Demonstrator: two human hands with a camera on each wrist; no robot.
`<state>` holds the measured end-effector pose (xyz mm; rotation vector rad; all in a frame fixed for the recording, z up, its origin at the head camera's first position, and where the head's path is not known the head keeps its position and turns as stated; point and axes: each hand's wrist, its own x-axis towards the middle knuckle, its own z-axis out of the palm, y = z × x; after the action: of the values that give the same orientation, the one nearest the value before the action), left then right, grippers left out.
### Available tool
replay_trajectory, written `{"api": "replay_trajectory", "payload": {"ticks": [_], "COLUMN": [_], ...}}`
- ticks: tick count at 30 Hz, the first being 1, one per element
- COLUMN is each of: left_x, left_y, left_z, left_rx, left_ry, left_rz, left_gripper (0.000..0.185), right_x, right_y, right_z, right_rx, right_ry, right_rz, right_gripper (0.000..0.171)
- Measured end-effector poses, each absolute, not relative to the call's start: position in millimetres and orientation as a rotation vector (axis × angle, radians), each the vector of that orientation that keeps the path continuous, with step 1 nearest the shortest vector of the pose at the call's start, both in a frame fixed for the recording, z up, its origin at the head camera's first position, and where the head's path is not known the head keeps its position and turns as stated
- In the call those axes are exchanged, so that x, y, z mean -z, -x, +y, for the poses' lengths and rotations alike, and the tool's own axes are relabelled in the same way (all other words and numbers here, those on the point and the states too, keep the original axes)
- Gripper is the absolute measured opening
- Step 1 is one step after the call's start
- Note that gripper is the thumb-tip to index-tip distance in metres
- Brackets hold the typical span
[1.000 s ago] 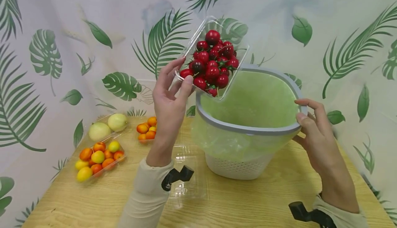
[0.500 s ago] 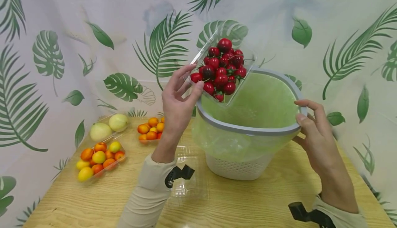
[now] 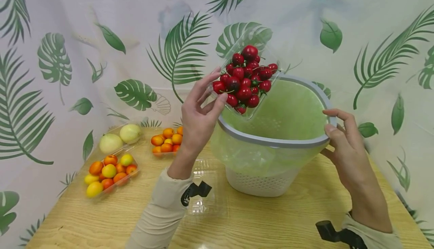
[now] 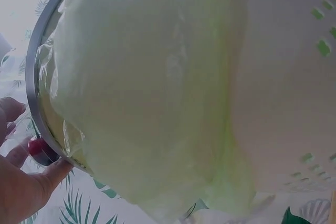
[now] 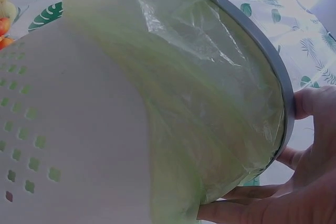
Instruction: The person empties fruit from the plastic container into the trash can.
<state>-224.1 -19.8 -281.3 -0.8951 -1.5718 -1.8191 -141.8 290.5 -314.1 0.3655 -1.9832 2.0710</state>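
My left hand [image 3: 200,109] holds a clear plastic punnet [image 3: 249,79] full of red cherry tomatoes [image 3: 245,77], tilted steeply over the mouth of a white perforated bin [image 3: 261,183]. The bin has a grey rim [image 3: 271,141] and a green plastic liner [image 3: 281,109], and it leans toward me. My right hand [image 3: 339,132] grips the rim on its right side, thumb on top. In the left wrist view the liner [image 4: 157,93] fills the frame and a red tomato [image 4: 37,145] shows by my fingers [image 4: 31,182]. The right wrist view shows my fingers [image 5: 310,161] under the rim [image 5: 278,77].
On the wooden table [image 3: 271,222] at the left stand clear punnets: one with orange and yellow fruit [image 3: 108,171], one with two pale green fruits [image 3: 118,138], one with small orange fruit [image 3: 166,141]. An empty clear tray [image 3: 207,188] lies under my left forearm. A leaf-print cloth hangs behind.
My left hand has carried the tomato punnet right and a little down, closer over the bin's mouth, and tipped it more steeply. The right hand and the bin have stayed put.
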Motion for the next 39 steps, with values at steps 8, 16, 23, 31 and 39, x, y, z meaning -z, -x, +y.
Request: {"api": "replay_trajectory", "payload": {"ticks": [8, 16, 23, 31, 39], "left_x": [282.9, 283.7, 284.3, 285.5, 288.3], "left_y": [223.9, 223.9, 224.6, 224.0, 223.7], "left_z": [-19.9, -19.8, -17.4, -15.8, -14.3], "left_rx": [1.807, 1.804, 1.821, 1.815, 1.794], "left_ry": [0.902, 0.912, 0.964, 0.981, 1.009], "left_rz": [-1.582, -1.579, -1.562, -1.56, -1.549], "left_gripper": [0.042, 0.042, 0.042, 0.042, 0.04], "right_x": [314.3, 313.8, 313.2, 312.5, 313.3], "right_y": [142.4, 141.9, 141.8, 142.0, 142.2], "right_z": [290.7, 289.6, 289.7, 289.8, 290.0], "right_rx": [-2.073, -2.081, -2.08, -2.062, -2.058], "right_ry": [-0.349, -0.36, -0.362, -0.342, -0.339], "right_rz": [-1.994, -1.984, -1.985, -1.998, -2.007], "right_gripper": [0.037, 0.036, 0.036, 0.037, 0.037]}}
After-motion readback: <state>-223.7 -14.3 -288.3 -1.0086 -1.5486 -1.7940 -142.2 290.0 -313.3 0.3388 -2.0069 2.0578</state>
